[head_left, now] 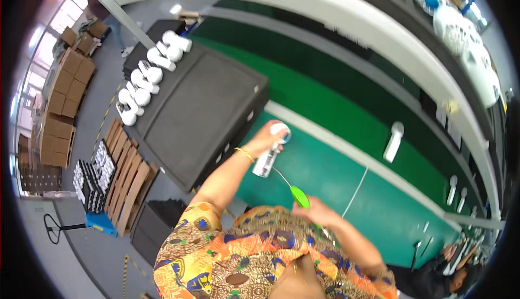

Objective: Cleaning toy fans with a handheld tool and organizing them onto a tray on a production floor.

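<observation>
My left hand is closed around the round head of a white handheld device, whose cylindrical handle slants down toward me above the teal bench. Dark marks show on that handle. Nearer my body, my right hand grips a bright green handle with a thin metal shaft, a slim tool whose exact kind I cannot make out. The shaft points up and left, its tip close to the device's handle; whether they touch is unclear. My right fingers are partly hidden behind the green handle.
A similar white device lies on the green conveyor belt beyond the bench. At left stands a stack of dark trays, with several white round-headed pieces along its far edge. Wooden pallets stand on the floor. Another person sits lower right.
</observation>
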Motion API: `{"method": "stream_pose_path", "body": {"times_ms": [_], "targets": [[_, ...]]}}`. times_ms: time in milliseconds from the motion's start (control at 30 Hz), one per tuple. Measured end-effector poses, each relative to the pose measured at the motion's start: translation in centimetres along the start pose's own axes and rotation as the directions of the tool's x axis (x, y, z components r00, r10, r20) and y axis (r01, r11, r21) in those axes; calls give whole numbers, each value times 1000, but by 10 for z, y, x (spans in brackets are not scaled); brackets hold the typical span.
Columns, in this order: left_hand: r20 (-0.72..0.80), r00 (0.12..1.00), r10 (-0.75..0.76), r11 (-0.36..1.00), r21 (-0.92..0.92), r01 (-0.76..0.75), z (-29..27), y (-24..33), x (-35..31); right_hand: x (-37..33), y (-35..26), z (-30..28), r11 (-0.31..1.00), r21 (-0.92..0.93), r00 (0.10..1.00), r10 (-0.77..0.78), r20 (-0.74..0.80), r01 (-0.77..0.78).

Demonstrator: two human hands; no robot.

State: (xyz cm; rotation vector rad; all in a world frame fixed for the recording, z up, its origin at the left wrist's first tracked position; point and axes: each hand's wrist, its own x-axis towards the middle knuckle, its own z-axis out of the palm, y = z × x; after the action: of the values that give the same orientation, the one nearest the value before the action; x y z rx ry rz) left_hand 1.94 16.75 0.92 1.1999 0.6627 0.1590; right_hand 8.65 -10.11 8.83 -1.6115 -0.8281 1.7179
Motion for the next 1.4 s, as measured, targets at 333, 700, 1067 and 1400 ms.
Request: {"method": "stream_pose_path", "body": {"times_ms": [333,700,1067,1400], "targets": [[14,907,422,642,701,-310,101,-41,163,-20,123,39,994,106,973,11,-229,14],[-184,120,976,193,979,-70,-135,145,-47,1,73,39,989,33,971,145,-189,-141],[-654,288,699,473,725,500,-381,57,-126,36,59,85,977,-141,973,132,-187,-159],[-431,222,875,438,899,19,-249,140,-200,42,27,77,970,-213,980,83,-179,-121]]}}
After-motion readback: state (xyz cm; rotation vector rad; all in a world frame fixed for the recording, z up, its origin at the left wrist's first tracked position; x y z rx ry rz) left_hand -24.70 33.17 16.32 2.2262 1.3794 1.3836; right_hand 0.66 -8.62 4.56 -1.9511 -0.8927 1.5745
